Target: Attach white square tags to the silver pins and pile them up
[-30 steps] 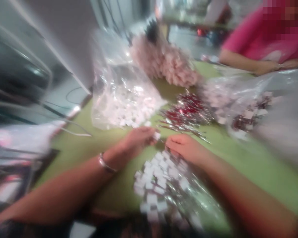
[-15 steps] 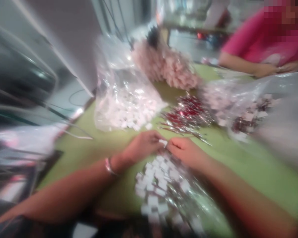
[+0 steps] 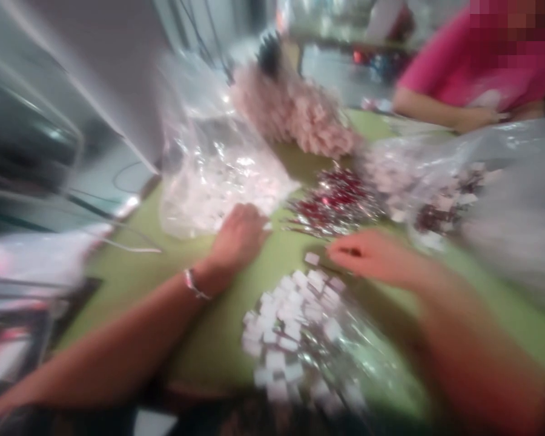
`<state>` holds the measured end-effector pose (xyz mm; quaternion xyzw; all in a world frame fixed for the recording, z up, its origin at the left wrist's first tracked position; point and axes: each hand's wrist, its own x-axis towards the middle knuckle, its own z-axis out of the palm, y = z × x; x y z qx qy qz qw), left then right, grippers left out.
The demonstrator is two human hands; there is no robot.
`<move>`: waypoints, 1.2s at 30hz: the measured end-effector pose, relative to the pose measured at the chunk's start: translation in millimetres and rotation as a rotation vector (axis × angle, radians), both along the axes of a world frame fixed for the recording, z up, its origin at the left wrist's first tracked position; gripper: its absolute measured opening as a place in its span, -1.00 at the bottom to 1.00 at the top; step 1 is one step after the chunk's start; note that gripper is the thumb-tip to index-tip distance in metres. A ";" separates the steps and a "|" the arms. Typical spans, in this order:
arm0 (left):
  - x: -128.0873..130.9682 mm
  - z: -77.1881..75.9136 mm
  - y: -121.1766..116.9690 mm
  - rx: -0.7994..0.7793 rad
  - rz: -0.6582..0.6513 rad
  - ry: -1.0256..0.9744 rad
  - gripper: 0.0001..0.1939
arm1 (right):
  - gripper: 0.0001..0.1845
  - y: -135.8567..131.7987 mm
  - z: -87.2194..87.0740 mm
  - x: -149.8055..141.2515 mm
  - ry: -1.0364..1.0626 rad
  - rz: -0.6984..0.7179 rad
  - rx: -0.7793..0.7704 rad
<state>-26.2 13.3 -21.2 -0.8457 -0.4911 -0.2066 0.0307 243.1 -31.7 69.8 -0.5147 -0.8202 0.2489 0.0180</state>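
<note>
My left hand [image 3: 241, 237] is back-up at the front edge of a clear plastic bag [image 3: 177, 209] of small white pieces. Its fingertips point down and are hidden, so what they hold, if anything, does not show. My right hand [image 3: 367, 253] hovers over the green table, thumb and forefinger slightly apart, blurred, with nothing visible between them. Just left of its fingertips is a white square piece [image 3: 312, 259], apparently on a thin dark stem. A heap of white square pieces [image 3: 290, 309] with shiny stems lies below on clear plastic. Red and silver sticks [image 3: 340, 197] lie beyond my right hand.
Pink ruffled bundles [image 3: 318, 127] stand at the back of the green table [image 3: 200, 327]. To the right a large clear bag [image 3: 504, 206] holds more pieces. A co-worker in a pink top [image 3: 454, 66] sits across. A white cord [image 3: 136, 247] crosses the left edge.
My hands were together at a small white piece and have come apart. The left has moved up and left to the bag; the right has moved right, away from the white square piece.
</note>
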 end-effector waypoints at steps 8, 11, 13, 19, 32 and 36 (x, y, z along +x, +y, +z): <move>-1.1 -6.8 -0.2 0.022 -0.141 -0.031 -0.76 | -0.77 19.0 -15.8 24.3 -0.281 0.012 0.194; -1.8 -7.3 -0.7 0.013 -0.144 0.008 -0.75 | -0.80 17.0 -26.4 14.0 -0.371 -0.018 0.230; -1.6 -6.6 -1.4 -0.013 -0.136 0.053 -0.75 | -0.80 17.0 -32.3 9.8 -0.395 -0.028 0.242; -2.9 -6.2 -1.6 0.039 -0.151 0.111 -0.75 | -0.80 21.0 -41.3 7.5 -0.218 -0.010 0.262; -1.4 6.8 -9.2 -0.165 0.001 -0.356 -0.79 | -0.82 21.6 -29.9 8.3 0.587 -0.504 0.021; 7.5 8.2 -22.1 -0.684 0.091 -0.978 -0.69 | -0.83 5.6 -27.9 -12.6 0.355 -0.270 0.095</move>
